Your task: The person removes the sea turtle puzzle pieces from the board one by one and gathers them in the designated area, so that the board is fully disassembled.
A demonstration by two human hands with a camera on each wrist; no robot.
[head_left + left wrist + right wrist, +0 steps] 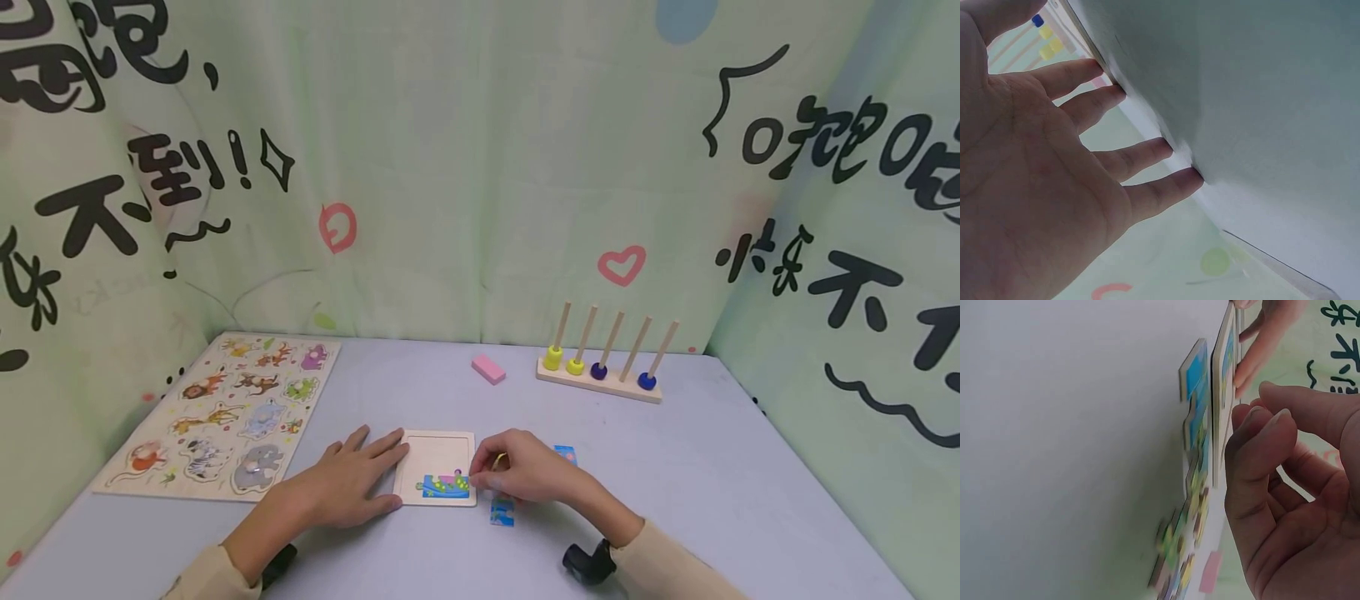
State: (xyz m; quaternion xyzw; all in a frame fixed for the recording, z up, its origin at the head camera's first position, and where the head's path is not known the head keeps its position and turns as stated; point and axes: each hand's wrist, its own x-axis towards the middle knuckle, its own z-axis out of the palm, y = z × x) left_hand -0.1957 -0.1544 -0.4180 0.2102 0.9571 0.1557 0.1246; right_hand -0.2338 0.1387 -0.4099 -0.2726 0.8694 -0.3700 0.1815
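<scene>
A small wooden puzzle tray (427,450) lies on the table with joined blue, green and pink puzzle pieces (446,487) along its bottom edge. My left hand (348,479) rests at the tray's left side, fingers spread and straight; the left wrist view shows its fingertips (1163,147) against the pale surface. At the tray's lower right corner my right hand (525,468) has thumb and fingers curled together, pinching at the end of the joined pieces; the fingers mostly hide the piece there. Loose blue pieces (502,512) lie beneath and beside this hand, in a row in the right wrist view (1194,375).
A large animal puzzle board (225,417) lies at the left. Toward the back are a pink block (488,369) and a wooden peg stand (600,381) with yellow and blue beads. Another loose blue piece (566,453) lies behind the right hand. Printed curtains (480,167) enclose the table.
</scene>
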